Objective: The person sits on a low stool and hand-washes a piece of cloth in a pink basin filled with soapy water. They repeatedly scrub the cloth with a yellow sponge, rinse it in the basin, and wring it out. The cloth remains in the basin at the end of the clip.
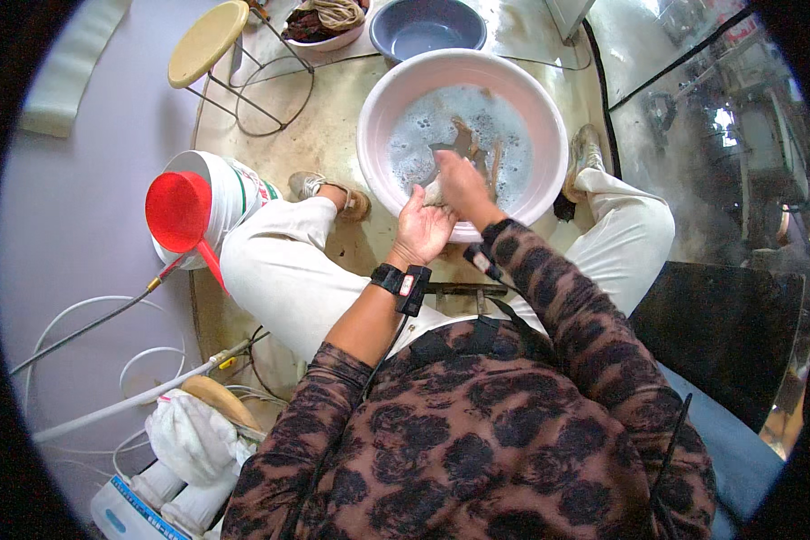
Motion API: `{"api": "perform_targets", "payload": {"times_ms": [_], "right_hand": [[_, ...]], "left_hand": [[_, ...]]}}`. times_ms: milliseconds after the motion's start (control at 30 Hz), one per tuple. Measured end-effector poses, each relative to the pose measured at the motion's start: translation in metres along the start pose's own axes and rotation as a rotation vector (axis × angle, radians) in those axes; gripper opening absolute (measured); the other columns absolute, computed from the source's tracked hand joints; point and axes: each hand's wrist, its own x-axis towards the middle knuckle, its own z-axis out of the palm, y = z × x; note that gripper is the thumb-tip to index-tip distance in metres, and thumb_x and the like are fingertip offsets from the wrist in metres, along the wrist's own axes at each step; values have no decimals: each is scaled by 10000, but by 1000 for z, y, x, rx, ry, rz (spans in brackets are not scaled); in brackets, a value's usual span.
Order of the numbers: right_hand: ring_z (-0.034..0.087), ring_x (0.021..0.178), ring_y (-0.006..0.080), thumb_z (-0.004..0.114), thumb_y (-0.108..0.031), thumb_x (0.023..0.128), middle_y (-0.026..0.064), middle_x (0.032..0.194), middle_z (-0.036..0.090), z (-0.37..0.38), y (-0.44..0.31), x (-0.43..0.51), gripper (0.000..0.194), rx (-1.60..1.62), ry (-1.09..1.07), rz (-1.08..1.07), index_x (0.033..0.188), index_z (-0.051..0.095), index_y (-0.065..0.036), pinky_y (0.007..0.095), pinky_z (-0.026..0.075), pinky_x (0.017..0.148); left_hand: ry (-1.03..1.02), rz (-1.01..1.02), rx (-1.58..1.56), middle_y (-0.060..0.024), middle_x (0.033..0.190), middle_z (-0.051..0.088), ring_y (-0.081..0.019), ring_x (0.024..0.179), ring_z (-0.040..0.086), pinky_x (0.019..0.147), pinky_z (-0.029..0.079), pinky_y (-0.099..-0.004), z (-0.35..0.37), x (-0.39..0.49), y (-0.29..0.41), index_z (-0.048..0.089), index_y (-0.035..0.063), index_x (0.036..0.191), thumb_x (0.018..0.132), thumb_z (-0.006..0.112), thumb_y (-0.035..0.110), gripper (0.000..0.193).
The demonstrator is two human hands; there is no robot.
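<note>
A large pale pink plastic basin (378, 135) stands on the floor between my knees, holding cloudy, sudsy water (415, 111). Dark brown cloth (464, 140), apparently wet, lies partly under the water. At the basin's near side, a bunched pale piece of cloth (434, 194) shows between my hands. My right hand (466, 187) is closed over it, slightly blurred. Beneath it my left hand (424, 228) is turned palm up with the thumb raised; its fingertips are hidden, so its hold on the cloth is unclear.
A blue-grey basin (428, 30) and a bowl of brown material (327, 23) stand beyond. At left are a tipped round stool (209, 44) and a white bucket (239, 185) with a red dipper (179, 210) on it. Hoses (135, 398) run along the lower left; glossy panels (702, 148) stand right.
</note>
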Motion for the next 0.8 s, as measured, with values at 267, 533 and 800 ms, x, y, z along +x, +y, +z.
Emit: {"api": "perform_targets", "payload": {"times_ms": [267,533,800], "right_hand": [[616,1047,316,542,-172,856,135,983,680,-1,-1,3,248,-75,-134,-251,1058,664,-99,531,388,1007],[599,1117,273,525,-191,872,132,1072,681,-6,-6,2,256,-152,-68,-335,1045,686,-93,495,342,1078],[606,1082,305,499,-127,866,152,1092,658,-14,-9,-4,246,-79,33,-365,1043,667,-97,476,340,1084]], "left_hand": [[22,84,98,-140,1383,505,-286,1301,452,1133,320,-436,-5,-1,0,434,28,1372,1030,312,472,574],[-12,101,63,-116,1429,460,-282,1311,442,1138,308,-445,5,-3,-4,391,86,1421,1018,325,513,590],[-13,18,51,-209,1443,431,-316,1357,398,1155,290,-453,1,0,-2,336,-30,1427,1022,337,484,655]]}}
